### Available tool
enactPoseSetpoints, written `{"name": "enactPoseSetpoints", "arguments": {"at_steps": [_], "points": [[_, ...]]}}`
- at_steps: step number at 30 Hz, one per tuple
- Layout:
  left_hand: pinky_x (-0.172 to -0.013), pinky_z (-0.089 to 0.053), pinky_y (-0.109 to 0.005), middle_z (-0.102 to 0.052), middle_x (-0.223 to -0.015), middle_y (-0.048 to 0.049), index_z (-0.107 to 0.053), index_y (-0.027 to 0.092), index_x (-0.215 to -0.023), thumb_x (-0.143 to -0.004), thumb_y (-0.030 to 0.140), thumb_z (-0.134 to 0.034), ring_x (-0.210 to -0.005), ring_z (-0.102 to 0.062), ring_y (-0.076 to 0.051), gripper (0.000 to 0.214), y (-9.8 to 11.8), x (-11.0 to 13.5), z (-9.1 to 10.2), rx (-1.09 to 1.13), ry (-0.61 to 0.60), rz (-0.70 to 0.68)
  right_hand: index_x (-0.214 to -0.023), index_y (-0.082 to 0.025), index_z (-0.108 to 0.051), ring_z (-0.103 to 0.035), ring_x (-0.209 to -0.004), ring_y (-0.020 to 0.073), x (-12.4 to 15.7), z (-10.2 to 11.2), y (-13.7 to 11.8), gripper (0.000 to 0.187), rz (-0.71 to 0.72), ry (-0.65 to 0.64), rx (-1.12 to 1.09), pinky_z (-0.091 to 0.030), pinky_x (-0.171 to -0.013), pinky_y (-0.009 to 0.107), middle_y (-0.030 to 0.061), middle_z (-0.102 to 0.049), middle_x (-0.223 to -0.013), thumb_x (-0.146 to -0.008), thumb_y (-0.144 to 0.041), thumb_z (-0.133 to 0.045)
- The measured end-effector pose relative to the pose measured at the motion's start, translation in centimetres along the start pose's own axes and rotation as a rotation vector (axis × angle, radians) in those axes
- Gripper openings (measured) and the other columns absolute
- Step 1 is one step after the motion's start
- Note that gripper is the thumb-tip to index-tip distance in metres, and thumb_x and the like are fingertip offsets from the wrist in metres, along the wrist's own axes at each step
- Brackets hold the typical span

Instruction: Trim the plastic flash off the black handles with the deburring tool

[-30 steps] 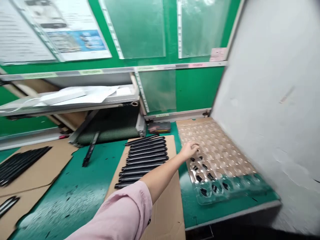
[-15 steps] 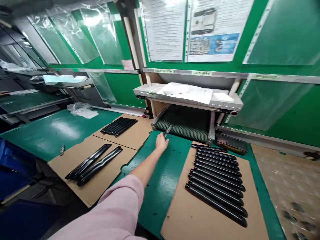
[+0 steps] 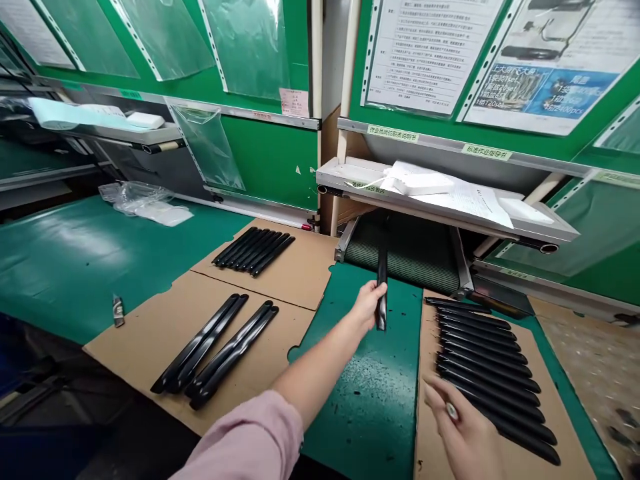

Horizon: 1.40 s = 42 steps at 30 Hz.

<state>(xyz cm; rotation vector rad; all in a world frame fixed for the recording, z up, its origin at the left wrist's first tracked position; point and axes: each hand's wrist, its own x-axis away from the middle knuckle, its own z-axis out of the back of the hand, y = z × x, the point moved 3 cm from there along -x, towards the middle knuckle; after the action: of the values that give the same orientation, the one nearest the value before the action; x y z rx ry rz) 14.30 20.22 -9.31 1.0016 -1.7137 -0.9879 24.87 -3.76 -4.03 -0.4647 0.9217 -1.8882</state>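
Note:
My left hand (image 3: 369, 303) is closed around a long glossy black plastic strip (image 3: 383, 267), whose far end reaches over the conveyor belt. My right hand (image 3: 465, 430) is curled near the row of black strips on the right cardboard; a small pale round end (image 3: 452, 411) of some object pokes out between its fingers. The rest of that object is hidden in the hand. Several black strips (image 3: 495, 373) lie side by side on the right cardboard sheet (image 3: 450, 460). More strips (image 3: 215, 347) rest in pairs on the left cardboard sheet (image 3: 135, 320).
Behind the left hand is the ribbed conveyor belt (image 3: 425, 260), under a shelf (image 3: 500, 223) with papers. A bundle of shorter-looking strips (image 3: 254, 250) lies at the back left. A small cutter-like tool (image 3: 118, 311) and clear plastic bags (image 3: 145, 203) lie farther left.
My left hand has drawn the black strip back from the conveyor, toward me. My right hand has come into view at the lower right. The camera view has turned left.

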Motion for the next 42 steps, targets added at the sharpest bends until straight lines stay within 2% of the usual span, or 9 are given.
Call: {"name": "enactPoseSetpoints", "arguments": {"at_steps": [7, 17, 19, 23, 25, 30, 35, 38, 42], "points": [[-0.049, -0.038, -0.021, -0.048, -0.062, 0.0049, -0.046, 0.019, -0.076, -0.060, 0.059, -0.080, -0.052, -0.047, -0.008, 0.055, 2.1, 8.4, 1.8, 0.379, -0.054, 0.000, -0.085, -0.019, -0.068, -0.042, -0.046, 0.0123, -2.5, -7.2, -3.8, 0.046, 0.154, -0.178, -0.193, -0.032, -0.042, 0.022, -0.0024, -0.046, -0.052, -0.089, -0.060, -0.049], [-0.052, -0.036, -0.019, -0.048, -0.064, 0.0062, -0.047, 0.017, -0.075, -0.064, 0.045, -0.084, -0.055, -0.045, -0.006, 0.048, 4.0, 8.7, 1.9, 0.536, 0.159, -0.138, -0.058, -0.018, -0.054, -0.035, -0.051, 0.0101, -4.5, -5.8, -2.9, 0.046, 0.132, -0.117, -0.328, -0.027, -0.047, 0.023, -0.0024, -0.040, -0.054, -0.088, -0.053, -0.058], [-0.054, -0.038, -0.019, -0.049, -0.068, 0.0066, -0.049, 0.018, -0.079, -0.064, 0.041, -0.085, -0.058, -0.046, -0.006, 0.045, 4.7, 8.5, 1.9, 0.548, 0.182, -0.196, -0.066, -0.017, -0.059, -0.037, -0.049, 0.0101, -5.2, -5.5, -2.0, 0.043, 0.069, -0.131, -0.408, -0.030, -0.045, 0.022, -0.0020, -0.045, -0.055, -0.086, -0.056, -0.060], [-0.060, -0.044, -0.020, -0.050, -0.071, 0.0054, -0.051, 0.017, -0.081, -0.065, 0.033, -0.086, -0.062, -0.049, -0.007, 0.041, 4.3, 9.0, 1.3, 0.559, 0.201, -0.191, -0.124, -0.017, -0.060, -0.043, -0.049, 0.0107, -6.1, -5.3, -2.2, 0.057, 0.107, -0.179, -0.503, -0.040, -0.045, 0.024, 0.0027, -0.063, -0.077, -0.081, -0.055, -0.066], [-0.065, -0.048, -0.021, -0.051, -0.072, 0.0044, -0.051, 0.017, -0.080, -0.066, 0.033, -0.085, -0.066, -0.052, -0.008, 0.040, 3.2, 9.8, 1.1, 0.548, 0.198, -0.142, -0.124, -0.019, -0.063, -0.045, -0.052, 0.0117, -6.5, -5.1, -2.9, 0.052, 0.181, -0.104, -0.453, -0.041, -0.049, 0.024, 0.0032, -0.063, -0.077, -0.082, -0.051, -0.066], [-0.067, -0.050, -0.031, -0.059, -0.073, -0.0035, -0.053, 0.017, -0.076, -0.088, 0.051, -0.056, -0.066, -0.058, -0.016, 0.036, 2.2, 13.7, 1.8, -0.133, -0.003, -0.025, -0.104, -0.018, -0.072, -0.045, -0.051, 0.0127, -8.1, -4.5, -2.8, 0.040, 0.102, -0.035, -0.481, -0.039, -0.048, 0.025, 0.0003, -0.054, -0.060, -0.084, -0.052, -0.064], [-0.097, -0.042, -0.042, -0.062, -0.118, -0.0087, -0.059, 0.026, -0.118, -0.091, 0.044, -0.053, -0.113, -0.053, -0.027, 0.033, 5.3, 16.2, 2.6, -1.079, -0.032, -0.504, -0.094, -0.015, -0.070, -0.039, -0.040, 0.0098, -8.7, -5.5, -2.9, 0.046, -0.026, -0.423, -0.765, -0.035, -0.041, 0.023, -0.0052, -0.043, -0.046, -0.077, -0.057, -0.071], [-0.086, -0.046, -0.034, -0.065, -0.113, -0.0057, -0.055, 0.028, -0.125, -0.097, 0.043, -0.042, -0.101, -0.059, -0.023, 0.034, 5.1, 15.3, 2.8, -1.150, -0.172, -0.419, -0.100, -0.015, -0.068, -0.042, -0.042, 0.0088, -9.0, -6.7, -3.0, 0.052, -0.055, -0.542, -0.812, -0.035, -0.042, 0.023, -0.0015, -0.055, -0.056, -0.078, -0.061, -0.069], [-0.065, -0.042, -0.027, -0.064, -0.089, -0.0012, -0.052, 0.026, -0.128, -0.099, 0.048, -0.031, -0.072, -0.056, -0.016, 0.042, 4.6, 14.1, 4.8, -0.976, -0.066, -0.288, -0.114, -0.016, -0.064, -0.053, -0.058, 0.0110, -11.3, -8.9, -0.7, 0.056, -0.164, -0.553, -0.840, -0.044, -0.052, 0.023, 0.0057, -0.066, -0.085, -0.081, -0.061, -0.066]]}}
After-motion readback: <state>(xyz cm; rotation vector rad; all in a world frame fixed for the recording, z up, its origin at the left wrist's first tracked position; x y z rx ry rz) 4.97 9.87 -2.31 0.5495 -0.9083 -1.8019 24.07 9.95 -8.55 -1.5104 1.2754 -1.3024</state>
